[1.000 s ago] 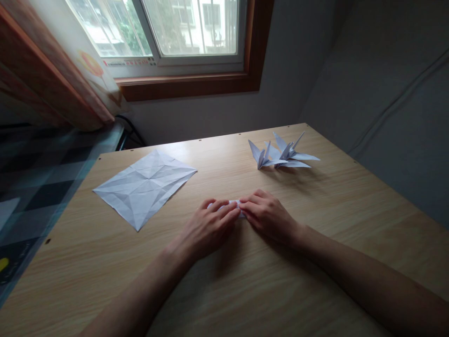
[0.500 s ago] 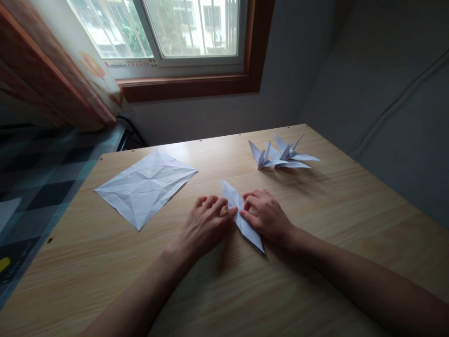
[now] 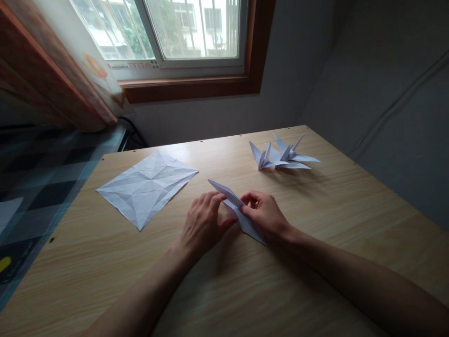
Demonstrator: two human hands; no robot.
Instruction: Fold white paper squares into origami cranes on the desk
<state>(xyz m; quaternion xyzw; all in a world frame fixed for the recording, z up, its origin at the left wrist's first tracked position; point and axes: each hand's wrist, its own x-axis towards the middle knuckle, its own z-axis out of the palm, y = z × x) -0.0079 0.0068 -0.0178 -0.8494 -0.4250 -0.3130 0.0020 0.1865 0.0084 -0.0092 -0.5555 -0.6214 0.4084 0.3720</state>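
Note:
A narrow piece of folded white paper [image 3: 249,224] is between my hands near the middle of the table, its layers partly spread and one long flap raised toward the upper left. My right hand [image 3: 268,213] pinches its right side between thumb and bent fingers. At the left edge, my left hand [image 3: 205,220] has its forefinger at the raised flap and its thumb at the lower layer, with a gap showing between them. The fingers' undersides and part of the paper's right side are hidden.
A creased white paper sheet [image 3: 150,187] lies flat on the wooden table [image 3: 105,262] at left. Folded paper cranes [image 3: 280,158] stand at the back right. Beyond the table's left edge is a checked cloth [image 3: 52,192]. A window [image 3: 199,32] and curtain [image 3: 52,56] are behind.
The folded paper has tilted up and its layers have parted, the top flap swinging left. My left thumb and forefinger have spread apart; my right hand has shifted its pinch slightly.

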